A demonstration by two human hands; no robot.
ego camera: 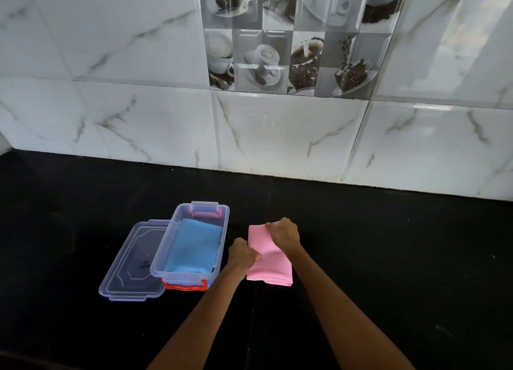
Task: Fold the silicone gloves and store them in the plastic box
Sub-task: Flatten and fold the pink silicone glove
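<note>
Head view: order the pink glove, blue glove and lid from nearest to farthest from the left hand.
1. Pink glove: held in the left hand, on its right.
2. Blue glove: inside the box, to the hand's left.
3. Lid: flat on the counter, beyond the box, farthest left.

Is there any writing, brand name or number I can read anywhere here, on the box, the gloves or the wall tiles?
None can be read.
Coffee cup on the picture tile: a round printed mark, too blurred to read.
Plastic box, its lid, the blue glove inside and the pink glove held by the left hand and right hand: no text visible.
</note>
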